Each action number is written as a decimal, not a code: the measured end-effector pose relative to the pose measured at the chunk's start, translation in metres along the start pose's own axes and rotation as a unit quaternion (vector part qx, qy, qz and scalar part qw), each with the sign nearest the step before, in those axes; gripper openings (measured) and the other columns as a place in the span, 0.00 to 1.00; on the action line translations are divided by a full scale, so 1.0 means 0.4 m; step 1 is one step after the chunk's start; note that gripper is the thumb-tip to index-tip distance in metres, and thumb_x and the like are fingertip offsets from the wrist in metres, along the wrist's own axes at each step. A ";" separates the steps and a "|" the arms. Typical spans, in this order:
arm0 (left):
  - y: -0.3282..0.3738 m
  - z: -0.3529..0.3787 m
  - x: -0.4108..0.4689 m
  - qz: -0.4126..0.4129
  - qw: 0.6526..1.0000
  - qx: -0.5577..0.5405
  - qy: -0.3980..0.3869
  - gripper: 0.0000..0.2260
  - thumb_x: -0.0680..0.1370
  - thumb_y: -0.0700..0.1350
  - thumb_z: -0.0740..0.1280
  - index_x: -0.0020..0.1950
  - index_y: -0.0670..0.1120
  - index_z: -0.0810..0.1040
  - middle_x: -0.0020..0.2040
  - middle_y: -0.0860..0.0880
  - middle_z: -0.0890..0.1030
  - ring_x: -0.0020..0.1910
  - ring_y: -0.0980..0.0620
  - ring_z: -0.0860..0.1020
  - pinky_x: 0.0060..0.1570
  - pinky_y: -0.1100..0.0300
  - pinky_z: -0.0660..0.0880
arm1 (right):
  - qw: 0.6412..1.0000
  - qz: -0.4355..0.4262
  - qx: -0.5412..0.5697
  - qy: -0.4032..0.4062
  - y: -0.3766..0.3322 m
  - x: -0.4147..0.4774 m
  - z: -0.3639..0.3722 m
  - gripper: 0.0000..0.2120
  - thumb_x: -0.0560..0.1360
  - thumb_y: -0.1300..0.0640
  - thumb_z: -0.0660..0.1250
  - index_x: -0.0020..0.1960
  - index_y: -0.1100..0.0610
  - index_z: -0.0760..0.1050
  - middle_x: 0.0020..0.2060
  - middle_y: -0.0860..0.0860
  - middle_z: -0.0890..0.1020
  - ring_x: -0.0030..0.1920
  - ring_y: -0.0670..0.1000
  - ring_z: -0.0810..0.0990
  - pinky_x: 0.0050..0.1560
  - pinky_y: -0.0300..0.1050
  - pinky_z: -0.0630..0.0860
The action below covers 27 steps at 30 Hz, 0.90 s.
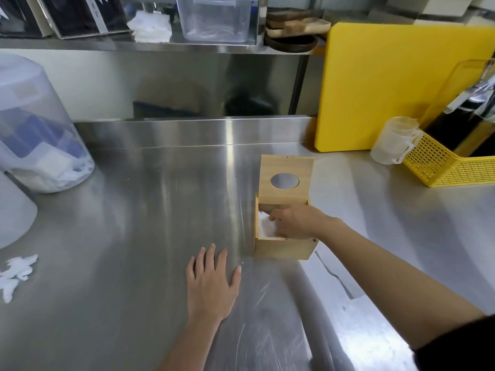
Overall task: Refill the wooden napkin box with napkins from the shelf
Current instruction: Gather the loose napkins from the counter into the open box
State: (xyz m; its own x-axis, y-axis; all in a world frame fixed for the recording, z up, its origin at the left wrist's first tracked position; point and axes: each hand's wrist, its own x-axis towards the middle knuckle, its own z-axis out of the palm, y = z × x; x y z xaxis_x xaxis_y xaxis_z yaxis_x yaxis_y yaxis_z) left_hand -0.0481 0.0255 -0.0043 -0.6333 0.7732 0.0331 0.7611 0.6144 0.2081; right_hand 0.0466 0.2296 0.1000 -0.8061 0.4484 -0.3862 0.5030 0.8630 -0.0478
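Broadly, a stainless steel counter (160, 210) fills the view, backed by a steel splashback with a shelf (134, 45) above it. Against the back on the right stands a yellow cutting board (388, 84), upright and leaning on the wall, and in front of it a yellow mesh basket (442, 167) holds dark bottles. On the left edge sit two translucent plastic containers, the larger one (34, 124) holding blue and white items that are too blurred to name. Up on the shelf are a clear plastic tub (217, 20), a stack of white napkins (150, 25) to its left, and some dark wooden dishes to its right. The wooden napkin box (284, 247) stands on the counter right of centre, its lid (286, 170) with a round hole swung up and back so the box is open on top. The right hand (297, 220) reaches down into the box, fingers curled on white napkins (266, 226) inside; whether it grips or only presses them cannot be told. The left hand (211, 285) lies open and flat, palm down, on the counter just beside the box, holding nothing. A clear measuring cup (393, 140) stands touching the basket, and a crumpled white scrap (16, 274) lies near the left edge.
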 end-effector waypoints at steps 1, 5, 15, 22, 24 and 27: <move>0.001 0.000 -0.001 0.001 1.000 0.001 0.001 0.25 0.75 0.60 0.49 0.60 0.47 0.75 0.62 0.43 0.78 0.63 0.42 0.73 0.63 0.49 0.60 | 0.999 0.003 0.012 0.029 0.008 -0.017 -0.003 0.17 0.77 0.53 0.59 0.66 0.52 0.69 0.63 0.52 0.76 0.60 0.57 0.75 0.56 0.51 0.74; 0.001 0.005 -0.001 0.009 1.000 0.005 0.014 0.27 0.76 0.61 0.47 0.60 0.46 0.74 0.63 0.42 0.77 0.64 0.41 0.72 0.63 0.46 0.64 | 0.975 0.014 0.080 0.205 0.050 -0.104 0.000 0.09 0.77 0.57 0.59 0.52 0.58 0.76 0.50 0.55 0.82 0.50 0.59 0.78 0.44 0.50 0.74; 0.008 0.001 -0.008 0.012 1.000 0.007 0.002 0.28 0.74 0.59 0.48 0.62 0.43 0.74 0.64 0.38 0.76 0.65 0.37 0.71 0.64 0.39 0.66 | 0.913 0.315 0.189 0.177 0.190 -0.251 0.164 0.12 0.75 0.59 0.62 0.58 0.61 0.72 0.55 0.57 0.78 0.54 0.59 0.76 0.49 0.47 0.73; 0.010 0.003 -0.016 0.014 1.000 0.008 0.006 0.23 0.79 0.56 0.53 0.69 0.45 0.67 0.71 0.40 0.68 0.71 0.39 0.63 0.70 0.42 0.59 | 0.885 0.397 0.204 0.128 0.197 -0.269 0.241 0.15 0.77 0.55 0.61 0.58 0.63 0.67 0.57 0.61 0.76 0.57 0.61 0.75 0.53 0.50 0.71; 0.022 0.004 -0.020 0.000 1.000 0.011 -0.024 0.26 0.79 0.57 0.51 0.73 0.47 0.59 0.75 0.42 0.60 0.74 0.42 0.56 0.73 0.45 0.52 | 0.872 0.408 0.239 0.123 0.199 -0.260 0.254 0.13 0.77 0.56 0.60 0.56 0.63 0.68 0.55 0.60 0.77 0.56 0.61 0.75 0.54 0.50 0.70; 0.050 0.007 -0.033 -0.031 0.999 0.003 -0.034 0.28 0.78 0.58 0.47 0.75 0.46 0.51 0.77 0.43 0.54 0.76 0.43 0.50 0.73 0.46 0.46 | 0.852 0.409 0.309 0.104 0.204 -0.249 0.259 0.08 0.75 0.59 0.61 0.51 0.61 0.72 0.48 0.58 0.79 0.55 0.60 0.78 0.53 0.49 0.72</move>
State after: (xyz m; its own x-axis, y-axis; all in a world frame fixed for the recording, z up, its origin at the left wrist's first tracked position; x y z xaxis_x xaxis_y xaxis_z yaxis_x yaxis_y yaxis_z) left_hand -0.0240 0.0281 -0.0033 -0.6686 0.7421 -0.0470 0.7212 0.6626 0.2020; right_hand 0.2001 0.2313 0.0390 -0.1118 0.9282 -0.3549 0.9397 -0.0173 -0.3415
